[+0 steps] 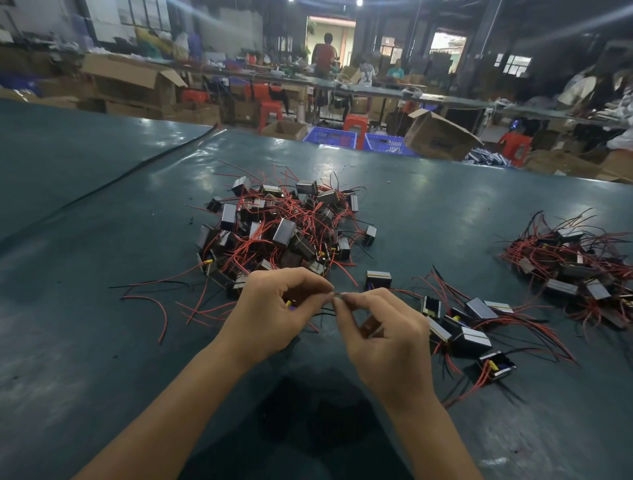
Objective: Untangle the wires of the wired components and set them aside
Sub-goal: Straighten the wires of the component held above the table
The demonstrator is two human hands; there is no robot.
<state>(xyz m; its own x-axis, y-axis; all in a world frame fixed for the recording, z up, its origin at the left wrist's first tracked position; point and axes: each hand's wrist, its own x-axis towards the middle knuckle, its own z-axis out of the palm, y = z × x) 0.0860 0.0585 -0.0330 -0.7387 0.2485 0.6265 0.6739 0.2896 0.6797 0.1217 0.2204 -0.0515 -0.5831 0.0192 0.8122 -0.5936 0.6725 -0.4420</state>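
Left hand, right hand curled, tips meeting, pinching wire

Dim hall light overall. Ceiling lamps at 12 o'clock flare into streaks, and a doorway just below them is washed pale by daylight. The glossy table carries soft glare patches from 11 to 1 o'clock, and a dark, blurred shadow sits at 6 o'clock. Wide-angle bending curves the table's far edge. The background is soft, and the heap of wired parts at 3 o'clock smears.
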